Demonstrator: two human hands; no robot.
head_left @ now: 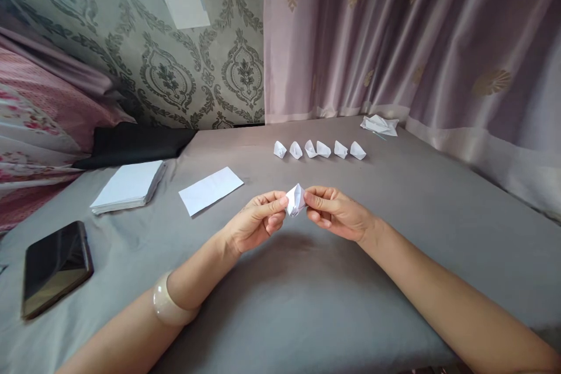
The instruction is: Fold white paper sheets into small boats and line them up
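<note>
Logged at this moment: I had both hands raised just above the grey bench (307, 304), working a small folded paper piece (295, 199) between them. Left hand (256, 222) pinched its left edge between thumb and forefinger, the other fingers curled under; right hand (335, 213) pinched the right edge the same way. The piece looked nearly formed, puffed open at the top, though I judged the final shaping not quite finished. Six finished paper pieces (319, 149) sat in a row farther back on the bench, well apart from my hands, so a good share of the work appeared done. A stack of white sheets (129, 186) lay at far left, with a single loose sheet (210, 189) beside it, so I judged more remained to fold. Crumpled paper (379, 124) lay near the curtain. Forearms came in low from both sides, wrists angled inward; a pale bangle (169, 304) sat on the left wrist. A dark phone (56, 267) lay by the left forearm.
</note>
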